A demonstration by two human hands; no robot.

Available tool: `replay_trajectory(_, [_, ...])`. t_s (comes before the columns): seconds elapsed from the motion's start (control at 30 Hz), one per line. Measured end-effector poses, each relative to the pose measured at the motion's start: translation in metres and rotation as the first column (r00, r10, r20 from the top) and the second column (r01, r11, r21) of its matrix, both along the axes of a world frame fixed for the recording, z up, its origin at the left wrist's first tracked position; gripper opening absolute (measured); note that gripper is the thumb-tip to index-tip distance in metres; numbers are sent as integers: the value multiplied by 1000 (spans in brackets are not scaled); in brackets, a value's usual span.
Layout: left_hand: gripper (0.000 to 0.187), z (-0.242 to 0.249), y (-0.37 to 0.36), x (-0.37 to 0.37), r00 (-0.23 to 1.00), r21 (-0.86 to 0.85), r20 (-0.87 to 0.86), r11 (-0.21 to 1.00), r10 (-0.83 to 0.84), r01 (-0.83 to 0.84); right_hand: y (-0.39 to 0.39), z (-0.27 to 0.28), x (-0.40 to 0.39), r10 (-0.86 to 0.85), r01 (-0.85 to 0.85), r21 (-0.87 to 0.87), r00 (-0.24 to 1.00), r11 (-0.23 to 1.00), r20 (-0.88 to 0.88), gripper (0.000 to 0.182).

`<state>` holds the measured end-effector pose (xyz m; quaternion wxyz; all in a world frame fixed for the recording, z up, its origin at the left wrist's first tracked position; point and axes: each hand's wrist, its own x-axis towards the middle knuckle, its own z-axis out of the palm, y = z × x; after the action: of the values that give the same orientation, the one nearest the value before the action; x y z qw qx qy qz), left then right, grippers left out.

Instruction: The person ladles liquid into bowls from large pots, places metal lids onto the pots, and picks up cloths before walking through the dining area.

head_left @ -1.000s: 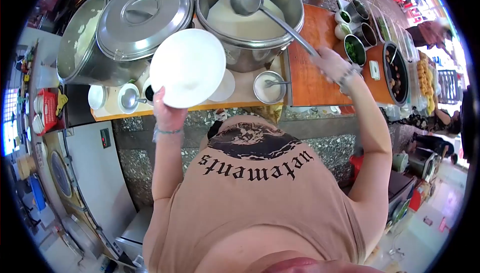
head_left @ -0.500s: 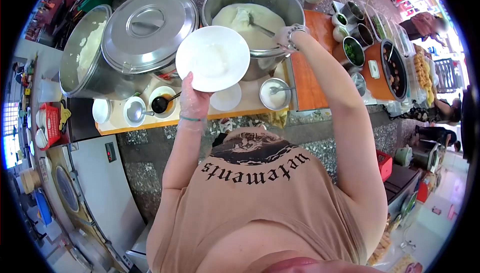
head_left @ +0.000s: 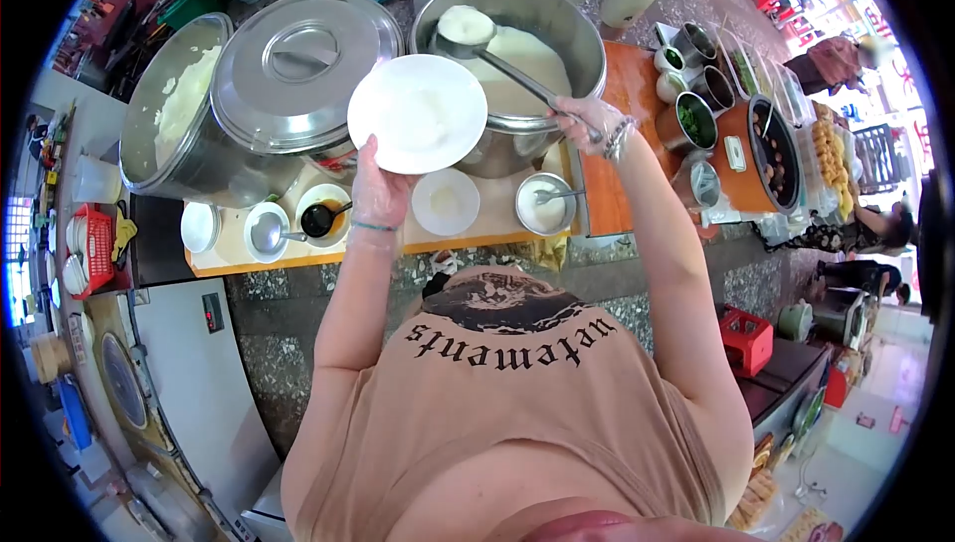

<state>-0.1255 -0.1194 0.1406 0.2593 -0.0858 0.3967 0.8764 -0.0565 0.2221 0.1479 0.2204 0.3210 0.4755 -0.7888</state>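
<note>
My gloved left hand (head_left: 381,192) grips a white bowl (head_left: 363,114) by its near rim; a little white matter lies in it. With my gloved right hand (head_left: 589,126) I hold the handle of a metal ladle (head_left: 522,80). A pale, soft white scoop (head_left: 467,24) fills the ladle's head, raised above the milky contents (head_left: 522,55) of a large steel pot (head_left: 594,65). The bowl sits at the pot's near left side and overlaps its rim in view.
Left of the pot stands a lidded steel pot (head_left: 348,35) and another pot (head_left: 134,149) of white curd. Along the counter (head_left: 373,240) are a bowl of dark sauce with a ladle (head_left: 320,217), a small steel bowl (head_left: 545,204) and a white plate (head_left: 445,202). Green garnish (head_left: 696,122) stands right.
My right hand has drawn back toward me and lifted the loaded ladle out of the milky contents. The white bowl stays in my left hand, nearly in place.
</note>
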Motion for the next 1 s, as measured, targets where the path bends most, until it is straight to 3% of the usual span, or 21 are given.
replay_trajectory(0.07, [57, 3, 3, -6, 1000, 9, -9, 1000, 0, 0, -4, 7, 15, -2, 3, 12, 993, 1000, -117, 22])
replay_trajectory(0.27, [58, 5, 22, -28, 1000, 42, -12, 999, -5, 5, 0, 63, 46, -12, 14, 8, 987, 1000, -160, 21])
replay_trajectory(0.53, [58, -4, 74, -67, 999, -2, 1, 999, -48, 48, -5, 155, 89, 20, 28, 301, 988, 953, -155, 28])
replay_trajectory(0.63, [56, -1, 95, -76, 998, -15, 12, 998, -57, 57, -5, 168, 110, 57, 19, 304, 969, 952, -240, 28])
replay_trajectory(1.0, [55, -2, 144, -88, 996, -10, -10, 996, -93, 93, -7, 170, 151, 62, 14, 340, 975, 940, -212, 30])
